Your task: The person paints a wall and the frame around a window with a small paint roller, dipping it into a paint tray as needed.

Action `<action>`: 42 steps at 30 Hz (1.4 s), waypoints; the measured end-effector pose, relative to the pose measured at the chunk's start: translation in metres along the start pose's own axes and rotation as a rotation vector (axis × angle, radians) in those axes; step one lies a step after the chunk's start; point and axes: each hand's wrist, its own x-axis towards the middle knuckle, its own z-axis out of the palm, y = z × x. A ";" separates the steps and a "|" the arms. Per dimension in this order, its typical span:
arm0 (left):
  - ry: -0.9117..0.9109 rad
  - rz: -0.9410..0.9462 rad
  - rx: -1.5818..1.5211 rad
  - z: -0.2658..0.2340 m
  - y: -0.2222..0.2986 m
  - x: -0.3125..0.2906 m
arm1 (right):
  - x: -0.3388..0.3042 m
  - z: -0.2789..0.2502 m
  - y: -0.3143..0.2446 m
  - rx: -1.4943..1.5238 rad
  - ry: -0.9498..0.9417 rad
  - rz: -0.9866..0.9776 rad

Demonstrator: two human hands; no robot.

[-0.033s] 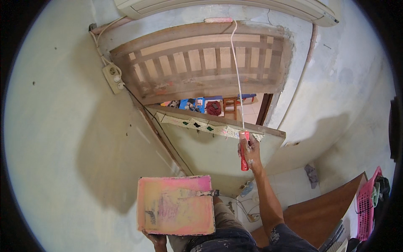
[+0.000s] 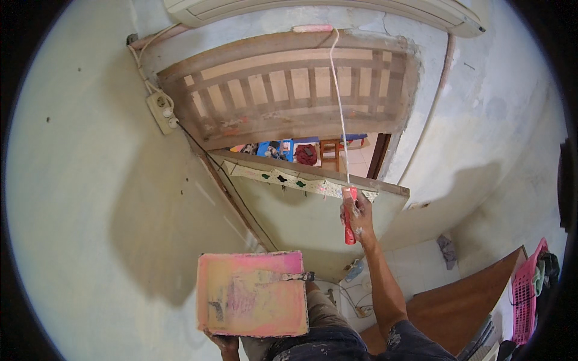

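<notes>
My right hand point(image 2: 359, 218) is closed around the red handle of a paint roller point(image 2: 341, 102), held out ahead of me. Its long thin rod reaches up to a pale pink roller head point(image 2: 313, 28), which lies against the wall strip between the slatted wooden vent and the air conditioner. Low on the left, my left hand point(image 2: 223, 342) grips the lower edge of a paint tray point(image 2: 253, 295) smeared pink and yellow; most of its fingers are hidden beneath. A paint-crusted brush or scraper point(image 2: 295, 277) rests across the tray's right rim.
Above hangs a white air conditioner point(image 2: 325, 13). A wooden vent panel point(image 2: 289, 90) tops a partly open door point(image 2: 319, 222). On the left wall is a socket strip point(image 2: 161, 112) with cables. At lower right stand a brown wooden panel point(image 2: 457, 301) and a pink basket point(image 2: 525, 301) of cloth.
</notes>
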 end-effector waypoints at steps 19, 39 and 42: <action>-0.006 -0.039 -0.010 -0.015 0.001 -0.001 | 0.015 0.076 -0.004 0.012 -0.091 -0.087; 0.027 -0.022 0.092 0.017 0.008 -0.003 | 0.011 0.138 0.019 0.130 -0.092 -0.066; 0.018 -0.027 -0.038 0.000 0.007 -0.002 | 0.014 0.151 0.007 0.072 -0.110 -0.041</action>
